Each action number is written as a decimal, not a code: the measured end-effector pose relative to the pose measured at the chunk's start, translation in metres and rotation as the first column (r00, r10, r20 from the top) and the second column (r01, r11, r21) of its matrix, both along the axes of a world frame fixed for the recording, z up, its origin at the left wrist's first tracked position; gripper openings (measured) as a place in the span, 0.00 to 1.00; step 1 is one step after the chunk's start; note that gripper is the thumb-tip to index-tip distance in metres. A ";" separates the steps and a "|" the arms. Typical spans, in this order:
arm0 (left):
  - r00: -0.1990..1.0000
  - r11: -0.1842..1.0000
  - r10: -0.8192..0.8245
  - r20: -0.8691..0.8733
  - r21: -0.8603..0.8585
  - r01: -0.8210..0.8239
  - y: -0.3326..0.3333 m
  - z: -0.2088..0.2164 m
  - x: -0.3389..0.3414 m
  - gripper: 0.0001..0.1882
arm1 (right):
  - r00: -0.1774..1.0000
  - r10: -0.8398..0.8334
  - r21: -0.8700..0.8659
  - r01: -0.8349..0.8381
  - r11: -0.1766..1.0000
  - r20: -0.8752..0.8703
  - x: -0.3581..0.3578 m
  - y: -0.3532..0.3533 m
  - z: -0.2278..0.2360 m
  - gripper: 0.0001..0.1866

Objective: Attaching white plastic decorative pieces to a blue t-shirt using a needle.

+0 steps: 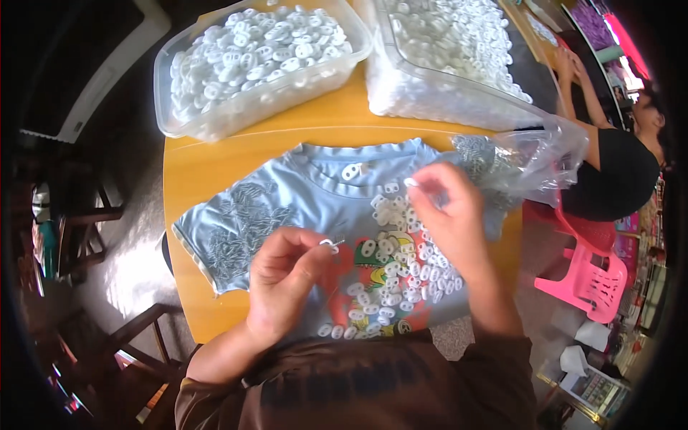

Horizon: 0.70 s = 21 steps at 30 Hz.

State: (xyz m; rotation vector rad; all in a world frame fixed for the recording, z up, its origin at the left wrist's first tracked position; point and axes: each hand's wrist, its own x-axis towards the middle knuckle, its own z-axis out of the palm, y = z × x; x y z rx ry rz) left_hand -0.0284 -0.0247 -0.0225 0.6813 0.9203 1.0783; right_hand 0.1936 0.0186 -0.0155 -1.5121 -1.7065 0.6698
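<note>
My left hand pinches a small white oval plastic piece between thumb and forefinger; a thin grey metal screw seems to stick out of it. Higher and to the right, my right hand has its fingertips closed on another small white piece, mostly covered by the fingers. Below both hands a light blue T-shirt with a colourful print lies spread on the table. Many loose white oval pieces with two holes are scattered over its right half. A heap of grey screws lies on its left sleeve.
Two clear plastic tubs, a left one and a right one, full of white pieces stand at the far side of the wooden table. A clear plastic bag sits at right. Beyond are a seated person and a pink chair.
</note>
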 end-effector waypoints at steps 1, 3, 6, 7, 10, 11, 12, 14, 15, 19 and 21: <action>1.000 1.000 -0.003 -0.008 0.028 0.003 -0.001 -0.001 -0.001 0.03 | 0.968 -0.006 -0.107 -0.022 0.994 -0.252 -0.002 -0.004 0.000 0.07; 1.000 0.998 0.018 -0.003 0.058 -0.018 -0.002 -0.001 -0.003 0.03 | 0.719 -0.203 -0.382 -0.094 0.919 -0.665 -0.015 -0.010 0.022 0.13; 0.998 0.997 0.044 0.052 0.062 -0.047 -0.002 0.005 -0.003 0.03 | 0.497 -0.238 -0.434 -0.328 0.839 -0.835 -0.026 -0.016 0.030 0.15; 0.999 0.997 0.035 0.041 0.066 -0.038 -0.003 0.005 -0.005 0.03 | 0.497 -0.229 -0.435 -0.350 0.829 -0.837 -0.031 -0.019 0.029 0.15; 0.995 0.996 0.037 0.088 0.075 -0.043 -0.003 0.002 -0.007 0.03 | 0.422 -0.174 -0.382 -0.481 0.789 -0.890 -0.043 -0.024 0.028 0.17; 0.995 0.996 0.044 0.089 0.070 -0.051 -0.003 0.003 -0.008 0.03 | 0.424 -0.174 -0.386 -0.486 0.784 -0.889 -0.047 -0.025 0.028 0.17; 0.991 0.998 0.029 0.128 0.057 -0.036 -0.004 0.006 -0.009 0.03 | 0.434 -0.180 -0.401 -0.494 0.772 -0.882 -0.049 -0.026 0.029 0.17; 0.985 0.999 0.015 0.174 0.042 -0.023 -0.004 0.011 -0.009 0.03 | 0.462 -0.188 -0.428 -0.496 0.755 -0.867 -0.053 -0.027 0.032 0.17; 0.982 0.998 0.005 0.187 0.065 -0.017 -0.005 0.012 -0.009 0.03 | 0.467 -0.189 -0.433 -0.496 0.753 -0.864 -0.055 -0.028 0.033 0.17; 0.985 0.994 0.020 0.173 0.103 -0.039 -0.008 0.013 -0.012 0.04 | 0.520 -0.163 -0.428 -0.442 0.788 -0.838 -0.063 -0.029 0.034 0.15; 0.983 0.995 0.021 0.180 0.094 -0.038 -0.008 0.013 -0.014 0.03 | 0.529 -0.108 -0.392 -0.462 0.796 -0.842 -0.061 -0.029 0.028 0.15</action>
